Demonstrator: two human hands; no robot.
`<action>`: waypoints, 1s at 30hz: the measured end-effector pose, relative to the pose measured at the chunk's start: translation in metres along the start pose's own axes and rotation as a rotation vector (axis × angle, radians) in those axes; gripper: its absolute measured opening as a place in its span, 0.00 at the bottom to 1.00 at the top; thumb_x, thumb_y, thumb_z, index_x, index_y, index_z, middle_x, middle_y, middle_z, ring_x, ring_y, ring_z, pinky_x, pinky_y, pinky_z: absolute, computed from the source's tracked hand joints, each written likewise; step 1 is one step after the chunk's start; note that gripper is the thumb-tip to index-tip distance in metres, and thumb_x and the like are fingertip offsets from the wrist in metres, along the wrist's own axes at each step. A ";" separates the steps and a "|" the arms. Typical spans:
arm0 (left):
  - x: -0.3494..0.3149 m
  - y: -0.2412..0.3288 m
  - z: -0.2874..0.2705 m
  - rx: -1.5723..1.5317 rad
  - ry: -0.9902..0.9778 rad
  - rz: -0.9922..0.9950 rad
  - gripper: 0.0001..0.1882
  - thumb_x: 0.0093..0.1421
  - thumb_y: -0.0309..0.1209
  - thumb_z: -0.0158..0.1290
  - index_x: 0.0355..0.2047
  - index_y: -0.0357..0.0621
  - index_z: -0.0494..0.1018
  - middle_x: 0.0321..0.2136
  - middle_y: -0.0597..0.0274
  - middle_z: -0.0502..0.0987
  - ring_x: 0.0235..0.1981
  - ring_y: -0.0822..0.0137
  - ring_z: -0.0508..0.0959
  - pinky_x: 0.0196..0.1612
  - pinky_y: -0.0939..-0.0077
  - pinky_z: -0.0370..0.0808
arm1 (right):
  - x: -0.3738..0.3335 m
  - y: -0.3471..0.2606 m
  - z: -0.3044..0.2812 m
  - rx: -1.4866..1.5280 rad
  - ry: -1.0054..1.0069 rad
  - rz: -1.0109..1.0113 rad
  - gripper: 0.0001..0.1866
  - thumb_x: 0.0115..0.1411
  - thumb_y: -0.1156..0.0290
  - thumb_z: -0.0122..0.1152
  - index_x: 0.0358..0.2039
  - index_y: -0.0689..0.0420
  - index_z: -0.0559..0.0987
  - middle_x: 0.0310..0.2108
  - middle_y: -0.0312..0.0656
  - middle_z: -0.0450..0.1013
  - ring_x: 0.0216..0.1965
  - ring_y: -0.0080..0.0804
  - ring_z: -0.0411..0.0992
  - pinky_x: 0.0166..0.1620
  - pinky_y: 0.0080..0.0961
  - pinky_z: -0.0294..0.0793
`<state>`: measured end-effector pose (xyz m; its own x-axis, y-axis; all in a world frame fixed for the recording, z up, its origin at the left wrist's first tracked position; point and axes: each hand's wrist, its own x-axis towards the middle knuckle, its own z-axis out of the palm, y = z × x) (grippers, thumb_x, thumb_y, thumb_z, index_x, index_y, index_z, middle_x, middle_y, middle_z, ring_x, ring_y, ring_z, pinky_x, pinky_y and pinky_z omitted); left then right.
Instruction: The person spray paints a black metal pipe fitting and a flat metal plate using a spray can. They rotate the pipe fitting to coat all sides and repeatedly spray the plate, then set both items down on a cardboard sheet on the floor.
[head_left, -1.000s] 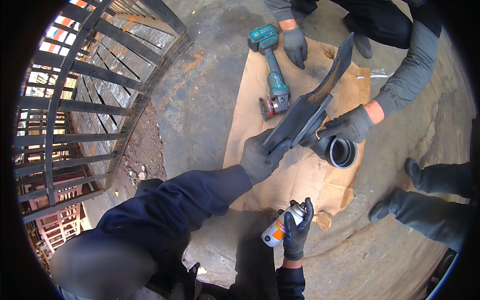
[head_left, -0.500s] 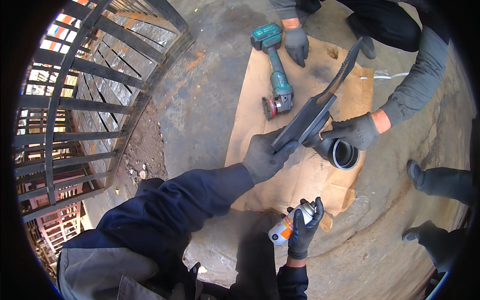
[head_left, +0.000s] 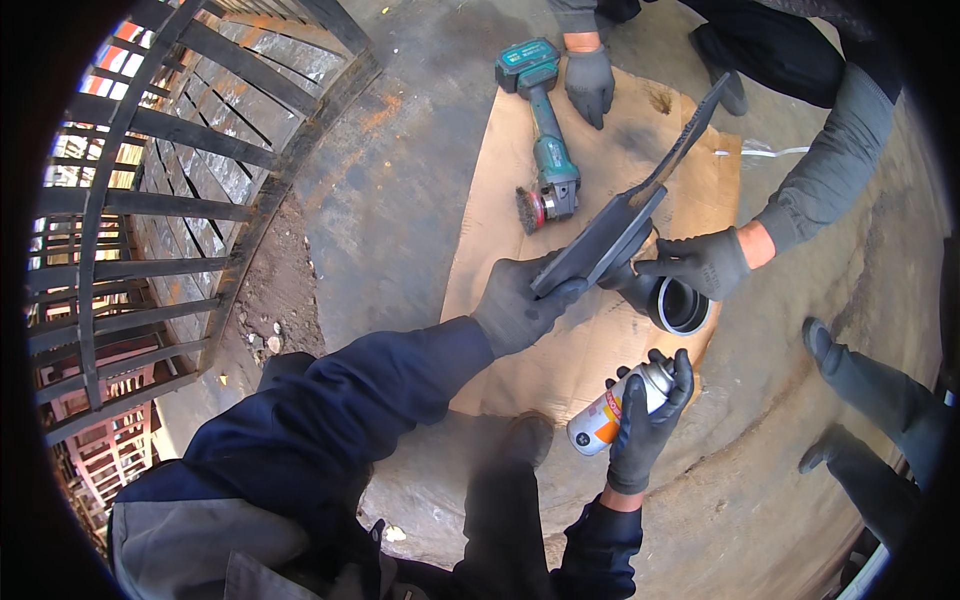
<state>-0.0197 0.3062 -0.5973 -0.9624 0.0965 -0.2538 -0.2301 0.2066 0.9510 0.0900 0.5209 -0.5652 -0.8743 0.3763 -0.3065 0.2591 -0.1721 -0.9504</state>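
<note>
Gripping a flat dark metal blade (head_left: 610,240), left hand (head_left: 515,305); right hand (head_left: 645,425) clenched round a cylindrical spray can (head_left: 615,410).

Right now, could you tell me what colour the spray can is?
The spray can is silver-white with an orange band, in the head view.

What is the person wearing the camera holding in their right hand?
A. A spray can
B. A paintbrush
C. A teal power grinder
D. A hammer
A: the gloved right hand is wrapped around a white and orange spray can, while the teal grinder lies untouched on the cardboard sheet.
</note>
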 end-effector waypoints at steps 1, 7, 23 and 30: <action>0.000 0.001 0.000 0.003 -0.006 -0.024 0.23 0.72 0.35 0.64 0.64 0.41 0.79 0.29 0.59 0.86 0.22 0.76 0.80 0.29 0.73 0.78 | 0.005 -0.004 0.003 -0.069 -0.019 -0.080 0.45 0.62 0.85 0.67 0.77 0.56 0.60 0.64 0.49 0.68 0.53 0.37 0.79 0.55 0.35 0.83; -0.001 0.010 -0.003 -0.010 -0.005 0.012 0.13 0.72 0.36 0.65 0.45 0.38 0.86 0.28 0.66 0.84 0.28 0.78 0.81 0.32 0.75 0.79 | 0.013 -0.009 0.009 -0.137 -0.071 -0.236 0.50 0.58 0.87 0.69 0.78 0.55 0.56 0.62 0.52 0.71 0.55 0.39 0.81 0.56 0.35 0.83; -0.001 0.006 0.001 0.034 0.032 0.152 0.18 0.72 0.31 0.63 0.59 0.39 0.82 0.34 0.56 0.88 0.31 0.70 0.85 0.40 0.71 0.84 | 0.053 -0.050 0.018 -0.428 -0.078 -0.417 0.36 0.62 0.81 0.71 0.71 0.61 0.72 0.60 0.46 0.75 0.56 0.35 0.78 0.59 0.35 0.78; -0.003 0.017 -0.002 0.052 0.014 0.091 0.14 0.72 0.31 0.62 0.54 0.38 0.83 0.31 0.56 0.87 0.30 0.71 0.85 0.39 0.71 0.83 | 0.048 -0.034 0.029 -0.668 -0.272 -0.490 0.37 0.59 0.75 0.76 0.69 0.63 0.74 0.57 0.50 0.78 0.53 0.42 0.78 0.56 0.37 0.79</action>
<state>-0.0208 0.3070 -0.5800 -0.9810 0.1035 -0.1641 -0.1343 0.2482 0.9593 0.0274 0.5178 -0.5460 -0.9959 0.0225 0.0876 -0.0605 0.5546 -0.8299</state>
